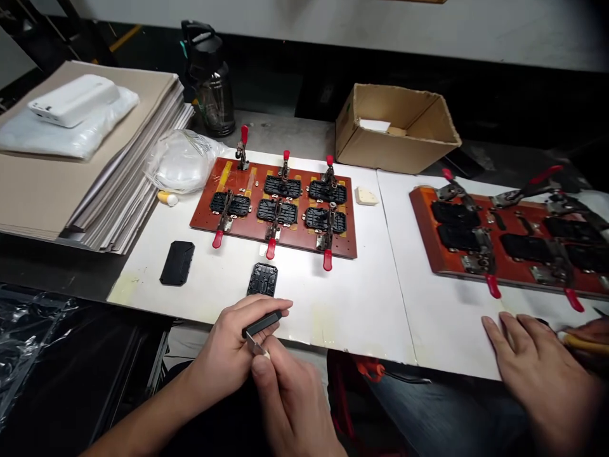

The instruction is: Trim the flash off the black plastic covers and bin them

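My left hand (223, 339) is closed around a small black plastic part (263, 323), held on edge near the table's front. In my right hand (297, 397) is a knife (255, 346), its short metal blade against or very near the part's lower edge; the fingers hide most of the handle. Just beyond my left hand, a black plastic cover (263, 279) lies with its ribbed inside up. Farther left rests another black cover (177, 263), smooth side up. Behind them stands a red-brown fixture board (202, 216), where red-handled toggle clamps (271, 247) sit over several black parts.
To the right, a co-worker's hand (537, 368) rests by a second clamp board (423, 228). An open cardboard box (394, 149), a dark bottle (212, 95), a plastic bag (183, 162) and a cardboard stack (137, 171) line the back and left. A pale block (366, 196) lies between the boards.
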Demonstrator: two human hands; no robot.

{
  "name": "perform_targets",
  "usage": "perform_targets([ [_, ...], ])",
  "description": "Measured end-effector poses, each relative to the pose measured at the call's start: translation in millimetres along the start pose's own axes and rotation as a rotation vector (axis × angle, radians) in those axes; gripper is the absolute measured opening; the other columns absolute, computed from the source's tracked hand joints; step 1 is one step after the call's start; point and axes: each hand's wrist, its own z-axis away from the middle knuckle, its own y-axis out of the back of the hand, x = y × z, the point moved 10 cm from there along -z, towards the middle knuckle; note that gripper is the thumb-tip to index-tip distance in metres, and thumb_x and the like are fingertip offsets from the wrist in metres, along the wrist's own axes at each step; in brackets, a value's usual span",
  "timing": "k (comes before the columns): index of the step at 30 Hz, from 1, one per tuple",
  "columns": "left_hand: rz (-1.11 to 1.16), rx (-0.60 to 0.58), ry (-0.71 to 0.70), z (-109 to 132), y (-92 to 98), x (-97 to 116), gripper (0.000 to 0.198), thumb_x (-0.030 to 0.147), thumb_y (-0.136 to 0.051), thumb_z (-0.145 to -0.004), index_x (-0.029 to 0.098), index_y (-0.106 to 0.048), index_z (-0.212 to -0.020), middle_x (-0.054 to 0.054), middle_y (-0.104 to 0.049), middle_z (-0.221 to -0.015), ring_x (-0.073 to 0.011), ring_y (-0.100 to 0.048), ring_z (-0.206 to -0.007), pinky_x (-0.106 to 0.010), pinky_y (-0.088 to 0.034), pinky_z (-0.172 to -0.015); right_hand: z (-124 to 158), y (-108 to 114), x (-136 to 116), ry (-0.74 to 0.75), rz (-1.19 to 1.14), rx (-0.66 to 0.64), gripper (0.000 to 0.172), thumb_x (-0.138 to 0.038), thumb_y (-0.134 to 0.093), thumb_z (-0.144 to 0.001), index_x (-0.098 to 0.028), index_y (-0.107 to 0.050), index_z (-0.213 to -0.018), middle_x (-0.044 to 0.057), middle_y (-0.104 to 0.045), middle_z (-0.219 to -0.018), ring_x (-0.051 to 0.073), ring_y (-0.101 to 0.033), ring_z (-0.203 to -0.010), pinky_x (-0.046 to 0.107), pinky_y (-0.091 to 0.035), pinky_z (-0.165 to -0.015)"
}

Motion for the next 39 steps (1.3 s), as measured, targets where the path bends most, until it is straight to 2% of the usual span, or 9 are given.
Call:
perform_targets([
  [4,-0.007,-0.018,-0.005,-1.5,-3.2,-3.4,0.035,0.016,-0.057,-0.094,0.028,-0.068,-0.124,-0.004,-0.069,-0.118,-0.0179,-0.065,-0.110,-0.028,-0.053,-0.096,-2.8,-8.8,-10.2,0.057,0.101,-0.016,0.023,-0.043,-0.046,-0.096,-0.039,-0.067,-0.088,0.003,-0.065,-0.067,0.018,-0.059,-0.053,0.033,-0.043,-0.049],
  [8,0.025,-0.029,0.001,1.7,-2.3,-8.7,0.048,0.006,-0.056,-0.089,0.029,-0.064,-0.130,-0.003,-0.067,-0.122,-0.0181,-0.063,-0.113,-0.027,-0.053,-0.097,-6.3,1.2,-23.0,0.181,0.233,0.069,0.025,-0.041,-0.047,-0.096,-0.038,-0.069,-0.083,0.001,-0.066,-0.064,0.015,-0.059,-0.047,0.031,-0.041,-0.044],
  [11,0.042,-0.010,0.013,2.7,-0.7,-11.8,0.052,0.003,-0.056,-0.088,0.030,-0.064,-0.131,-0.003,-0.066,-0.124,-0.0188,-0.062,-0.115,-0.029,-0.053,-0.099,-6.4,2.7,-28.0,0.238,0.319,0.078,0.028,-0.042,-0.045,-0.097,-0.038,-0.070,-0.083,-0.001,-0.067,-0.063,0.014,-0.061,-0.048,0.029,-0.039,-0.043],
  [15,0.043,-0.002,0.029,3.3,-1.8,-14.5,0.049,0.006,-0.056,-0.089,0.032,-0.065,-0.129,-0.002,-0.066,-0.123,-0.0184,-0.063,-0.115,-0.029,-0.053,-0.101,-7.0,-2.4,-24.3,0.222,0.276,0.030,0.029,-0.040,-0.044,-0.098,-0.038,-0.071,-0.089,0.000,-0.068,-0.064,0.015,-0.062,-0.048,0.029,-0.038,-0.043],
  [21,0.078,0.015,0.062,6.9,-3.1,-19.1,0.046,0.003,-0.053,-0.087,0.031,-0.069,-0.120,-0.001,-0.066,-0.124,-0.0181,-0.063,-0.115,-0.028,-0.056,-0.099,-6.6,-4.8,-19.5,0.171,0.206,0.035,0.024,-0.034,-0.045,-0.098,-0.038,-0.068,-0.095,0.000,-0.067,-0.064,0.016,-0.062,-0.047,0.029,-0.040,-0.043],
  [35,0.031,0.018,0.047,6.8,-3.2,-15.5,0.041,0.004,-0.054,-0.086,0.026,-0.070,-0.117,-0.003,-0.067,-0.121,-0.0178,-0.063,-0.114,-0.027,-0.055,-0.097,-6.3,-4.5,-22.5,0.197,0.162,0.027,0.021,-0.031,-0.048,-0.096,-0.039,-0.068,-0.095,0.001,-0.067,-0.065,0.017,-0.063,-0.048,0.029,-0.042,-0.042],
  [39,-0.019,0.042,0.038,7.1,-1.3,-16.6,0.048,-0.002,-0.052,-0.082,0.028,-0.070,-0.115,0.000,-0.068,-0.120,-0.0161,-0.064,-0.111,-0.026,-0.053,-0.099,-5.6,1.1,-20.2,0.183,0.138,0.062,0.020,-0.031,-0.050,-0.095,-0.039,-0.067,-0.090,0.001,-0.066,-0.063,0.017,-0.062,-0.048,0.029,-0.041,-0.042],
])
